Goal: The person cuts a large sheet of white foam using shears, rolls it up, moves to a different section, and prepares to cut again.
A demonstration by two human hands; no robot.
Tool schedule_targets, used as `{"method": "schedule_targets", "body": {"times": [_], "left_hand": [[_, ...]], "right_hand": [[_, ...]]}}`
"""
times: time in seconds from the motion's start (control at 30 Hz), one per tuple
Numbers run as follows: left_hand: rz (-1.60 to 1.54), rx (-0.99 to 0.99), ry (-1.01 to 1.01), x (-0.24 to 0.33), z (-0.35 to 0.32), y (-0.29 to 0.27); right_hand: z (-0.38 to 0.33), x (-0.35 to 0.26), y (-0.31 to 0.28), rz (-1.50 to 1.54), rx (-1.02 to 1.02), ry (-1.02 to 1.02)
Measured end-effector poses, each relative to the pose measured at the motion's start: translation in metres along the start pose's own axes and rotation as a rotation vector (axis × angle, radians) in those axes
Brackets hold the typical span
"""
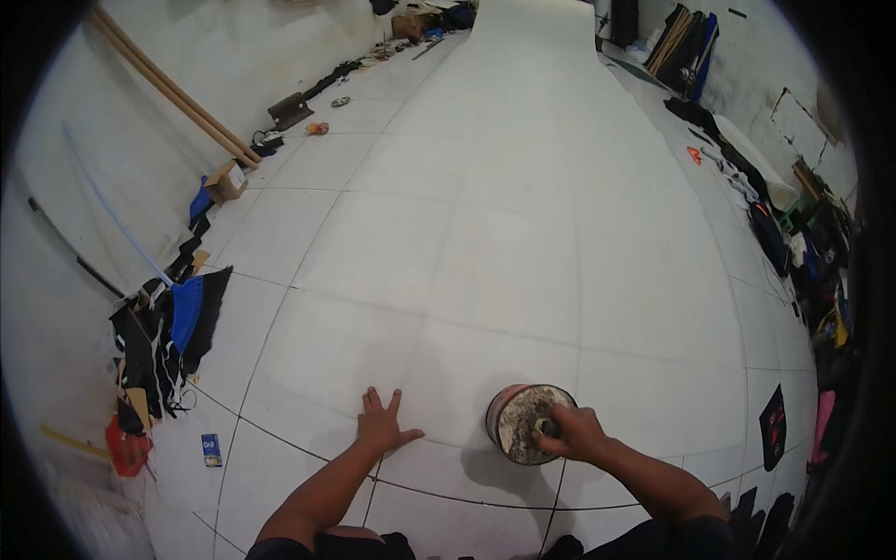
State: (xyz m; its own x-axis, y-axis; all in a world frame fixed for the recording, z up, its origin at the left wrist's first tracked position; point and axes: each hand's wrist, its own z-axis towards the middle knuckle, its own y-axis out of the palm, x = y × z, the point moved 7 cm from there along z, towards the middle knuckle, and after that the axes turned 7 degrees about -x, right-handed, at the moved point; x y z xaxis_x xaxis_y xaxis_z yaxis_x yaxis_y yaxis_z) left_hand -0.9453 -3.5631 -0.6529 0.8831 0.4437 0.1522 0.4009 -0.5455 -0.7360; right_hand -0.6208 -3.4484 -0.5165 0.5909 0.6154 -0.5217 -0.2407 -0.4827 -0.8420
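Sheeting, white and faintly see-through [504, 243], spreads across the tiled floor [308, 509], with the tile joints showing through it; it runs away from the person to the top of the view, where its far end curves upward. The hands are both at its near edge. The left hand [379, 429] is open, palm down, fingers fanned, lying on the sheeting. The right hand [575, 435] has its fingers curled at the middle of a round tin [523, 439], gripping it there. The tin sits at the near edge of the sheeting, right of the left hand; its stained, crusty top faces the person, and a strip of reddish side shows at its left. Whether its base rests fully down is hard to tell.

Left of the sheeting, a small blue packet [212, 450] lies on the tiles, near a red piece [128, 448]. Black scraps [149, 345] are heaped along the wall beside a blue broom-like head [187, 313], and farther up are a cardboard box [226, 183] and long wooden poles [173, 89] leaning on the wall. Right of the sheeting, a black four-cornered piece [773, 427] lies on the floor, near a pink item [823, 425].
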Motion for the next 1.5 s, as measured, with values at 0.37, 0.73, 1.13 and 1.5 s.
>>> {"method": "schedule_targets", "body": {"times": [0.37, 0.73, 1.13, 1.5], "left_hand": [[0.147, -0.299, -0.2, 0.001, -0.005, -0.028], [-0.19, -0.577, 0.307, 0.161, -0.391, -0.142], [0.153, -0.197, -0.057, 0.181, -0.426, -0.349], [-0.137, -0.567, 0.253, 0.498, -0.501, -0.249]], "right_hand": [[0.015, 0.01, -0.021, 0.361, -0.36, 0.234], [-0.43, -0.123, -0.121, 1.07, 0.201, 1.361], [-0.833, -0.321, -0.033, 1.002, 0.496, 1.885], [-0.834, -0.077, -0.244, 1.209, 0.769, 1.656]]}}
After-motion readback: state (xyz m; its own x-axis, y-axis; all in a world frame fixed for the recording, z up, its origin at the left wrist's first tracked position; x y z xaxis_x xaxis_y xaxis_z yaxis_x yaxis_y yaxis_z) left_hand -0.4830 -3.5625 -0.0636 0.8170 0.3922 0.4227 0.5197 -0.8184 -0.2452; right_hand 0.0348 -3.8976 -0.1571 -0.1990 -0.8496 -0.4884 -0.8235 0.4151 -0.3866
